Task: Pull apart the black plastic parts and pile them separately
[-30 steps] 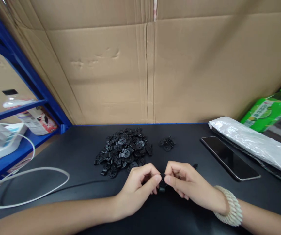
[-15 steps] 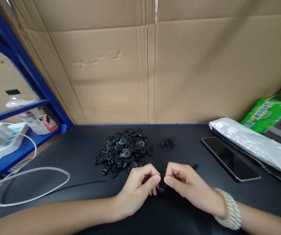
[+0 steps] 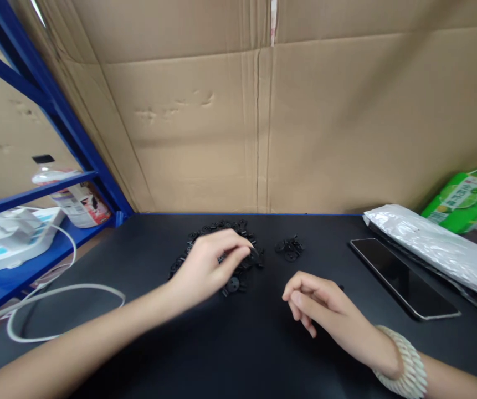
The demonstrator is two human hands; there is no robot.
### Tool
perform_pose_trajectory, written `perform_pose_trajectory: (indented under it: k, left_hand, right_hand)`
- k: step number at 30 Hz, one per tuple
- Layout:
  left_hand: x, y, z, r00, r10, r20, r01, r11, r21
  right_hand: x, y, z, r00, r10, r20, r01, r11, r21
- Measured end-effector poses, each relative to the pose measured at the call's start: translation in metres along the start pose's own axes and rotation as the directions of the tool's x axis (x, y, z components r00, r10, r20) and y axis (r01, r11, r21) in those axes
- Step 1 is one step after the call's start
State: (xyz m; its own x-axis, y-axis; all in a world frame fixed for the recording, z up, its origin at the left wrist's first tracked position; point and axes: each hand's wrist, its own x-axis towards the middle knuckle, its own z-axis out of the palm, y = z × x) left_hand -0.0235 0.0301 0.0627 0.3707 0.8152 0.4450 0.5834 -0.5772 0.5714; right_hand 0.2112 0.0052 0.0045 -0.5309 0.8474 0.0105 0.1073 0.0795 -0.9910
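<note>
My left hand (image 3: 215, 257) reaches over a pile of small black plastic clips (image 3: 233, 284), with perforated round heads. Between its thumb and forefinger is a dark clip (image 3: 256, 255), partly blurred. Much of the pile is hidden behind this hand. My right hand (image 3: 317, 302), with a beaded bracelet at the wrist, hovers over the black table (image 3: 238, 354), its fingers curled and thumb against them. What it holds, if anything, is hidden. A small dark tip (image 3: 341, 287) shows behind its knuckles; whether it is held or lying there I cannot tell.
A smaller heap of black parts (image 3: 291, 247) lies right of the pile. Farther right are a phone (image 3: 402, 277), a silvery plastic package (image 3: 437, 244) and a green bottle (image 3: 466, 197). On the left, a white cable (image 3: 67, 288) loops near the blue shelf (image 3: 67, 221). Cardboard (image 3: 196, 138) stands behind.
My hands have come apart. The left has moved up and left to the pile, while the right stays near its place, without the dark piece between its fingertips. The view has shifted slightly.
</note>
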Motion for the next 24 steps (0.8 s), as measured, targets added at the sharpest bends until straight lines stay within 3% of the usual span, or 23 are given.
perform_pose_trajectory:
  k: [5, 9, 12, 16, 19, 21, 24]
  left_hand:
    - [0.022, -0.029, -0.032, 0.987, -0.101, 0.128, 0.059, 0.953, 0.297]
    - [0.022, -0.044, -0.029, 0.988, -0.100, 0.114, 0.053, 0.930, 0.363]
    - [0.017, -0.042, -0.020, 0.996, -0.066, 0.059, 0.040, 0.926, 0.375]
    - [0.000, -0.021, 0.004, 0.997, 0.071, 0.021, -0.074, 0.970, 0.231]
    - [-0.022, -0.001, 0.031, 0.975, 0.162, 0.153, -0.165, 0.986, 0.004]
    - [-0.036, 0.007, 0.049, 0.952, 0.168, 0.255, -0.136, 0.981, -0.138]
    - [-0.049, 0.011, 0.066, 0.934, 0.159, 0.320, -0.080, 0.965, -0.248]
  right_hand:
    - [0.003, 0.005, 0.000, 1.000, 0.002, -0.007, -0.002, 1.000, -0.008]
    - [0.005, 0.005, -0.002, 1.000, -0.020, -0.012, 0.019, 1.000, -0.022]
    - [0.006, 0.000, -0.015, 0.994, -0.079, -0.079, 0.075, 0.996, -0.055]
    - [0.009, -0.009, -0.047, 0.938, -0.173, -0.300, 0.176, 0.984, -0.017]
    - [0.012, -0.013, -0.073, 0.869, -0.248, -0.428, 0.240, 0.968, -0.075]
    - [0.016, -0.012, -0.087, 0.862, -0.282, -0.422, 0.195, 0.951, -0.238]
    - [0.022, -0.004, -0.097, 0.918, -0.302, -0.258, 0.134, 0.846, -0.515]
